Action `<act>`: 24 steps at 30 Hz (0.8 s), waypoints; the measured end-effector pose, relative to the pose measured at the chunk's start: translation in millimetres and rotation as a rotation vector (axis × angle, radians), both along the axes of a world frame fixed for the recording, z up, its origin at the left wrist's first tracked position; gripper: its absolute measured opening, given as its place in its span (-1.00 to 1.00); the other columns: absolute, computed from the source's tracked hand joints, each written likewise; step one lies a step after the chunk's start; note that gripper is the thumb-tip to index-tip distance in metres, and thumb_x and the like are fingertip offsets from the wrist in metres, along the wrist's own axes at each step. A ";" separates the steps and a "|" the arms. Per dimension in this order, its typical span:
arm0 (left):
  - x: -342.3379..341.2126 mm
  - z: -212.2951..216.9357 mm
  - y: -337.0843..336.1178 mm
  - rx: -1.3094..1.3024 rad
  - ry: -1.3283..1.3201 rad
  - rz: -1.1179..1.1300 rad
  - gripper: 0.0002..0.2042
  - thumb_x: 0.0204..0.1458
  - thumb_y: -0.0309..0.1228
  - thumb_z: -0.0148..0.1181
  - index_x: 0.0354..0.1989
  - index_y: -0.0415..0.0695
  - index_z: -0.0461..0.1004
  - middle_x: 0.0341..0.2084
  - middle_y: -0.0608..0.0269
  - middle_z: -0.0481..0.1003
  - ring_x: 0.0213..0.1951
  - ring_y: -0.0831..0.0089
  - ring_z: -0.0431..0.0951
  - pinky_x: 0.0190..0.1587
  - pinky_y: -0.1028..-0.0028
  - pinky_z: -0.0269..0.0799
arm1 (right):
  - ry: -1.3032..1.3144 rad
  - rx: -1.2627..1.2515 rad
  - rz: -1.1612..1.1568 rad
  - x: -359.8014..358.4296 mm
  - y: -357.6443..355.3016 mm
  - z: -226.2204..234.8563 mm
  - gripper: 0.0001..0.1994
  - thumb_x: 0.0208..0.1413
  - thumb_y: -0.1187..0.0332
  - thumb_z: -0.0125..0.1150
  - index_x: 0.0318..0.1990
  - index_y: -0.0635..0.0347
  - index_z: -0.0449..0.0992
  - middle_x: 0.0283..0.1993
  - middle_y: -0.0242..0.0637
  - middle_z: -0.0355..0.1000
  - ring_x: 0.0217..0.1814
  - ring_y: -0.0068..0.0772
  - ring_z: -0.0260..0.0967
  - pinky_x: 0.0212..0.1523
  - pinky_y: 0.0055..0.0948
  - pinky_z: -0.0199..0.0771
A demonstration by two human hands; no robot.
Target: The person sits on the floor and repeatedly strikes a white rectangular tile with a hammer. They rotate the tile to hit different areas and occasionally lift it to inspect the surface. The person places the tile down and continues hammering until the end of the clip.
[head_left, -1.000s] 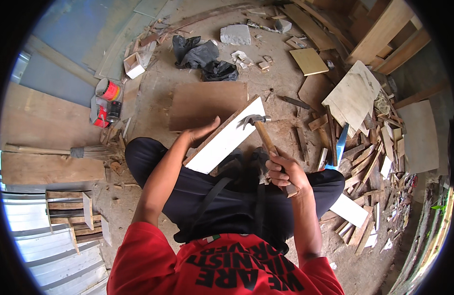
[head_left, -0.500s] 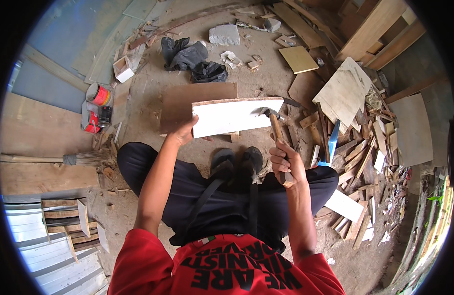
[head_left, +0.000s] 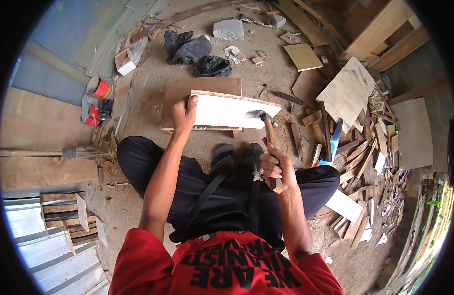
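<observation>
One board (head_left: 227,110), mid-frame, probably stiff and light, suits an end grip: left hand (head_left: 184,115) clasps its left edge; right hand's (head_left: 282,169) fingers wrap a hammer (head_left: 269,132).

Floor (head_left: 266,76), left edge: broom (head_left: 84,153); cans (head_left: 98,87) beyond it. Right edge: scrap wood (head_left: 353,156). Far edge: stone block (head_left: 229,29); bags (head_left: 195,49) nearer. Middle: panel (head_left: 212,85) ahead of sandals (head_left: 223,154); board (head_left: 224,110) over panel; hammer (head_left: 269,132) at board's right end.

Crumpled black bags (head_left: 190,51) lie on the dusty floor (head_left: 121,211), with a pale block (head_left: 229,29) beyond them. Over on the left, tins (head_left: 105,109) cluster near a broom (head_left: 82,153); an open box (head_left: 124,61) sits farther up. To the right, wood scraps (head_left: 357,158) sprawl below a yellow panel (head_left: 303,57).
</observation>
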State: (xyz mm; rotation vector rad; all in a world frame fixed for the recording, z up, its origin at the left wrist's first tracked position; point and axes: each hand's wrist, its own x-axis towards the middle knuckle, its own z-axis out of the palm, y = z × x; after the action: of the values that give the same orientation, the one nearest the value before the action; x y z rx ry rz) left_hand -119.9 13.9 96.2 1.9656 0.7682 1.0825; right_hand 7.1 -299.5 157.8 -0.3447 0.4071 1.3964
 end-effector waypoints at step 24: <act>6.5 -37.1 89.8 -0.174 0.680 0.404 -0.07 0.22 0.35 -0.31 -0.31 -0.49 0.60 -0.33 -0.43 0.56 -0.13 -0.28 0.60 -0.02 -0.01 0.45 | 0.104 0.293 0.037 1.1 -107.7 22.3 -0.41 0.44 0.42 -0.15 0.53 -0.18 -0.14 -0.56 -0.43 0.02 -0.75 -0.74 -0.15 -0.86 -0.74 -0.10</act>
State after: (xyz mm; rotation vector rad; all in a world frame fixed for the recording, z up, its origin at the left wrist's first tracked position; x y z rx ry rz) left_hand -113.4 103.7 59.1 2.0800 1.6168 0.5049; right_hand 8.2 -407.2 180.2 -0.0411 0.2765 1.4906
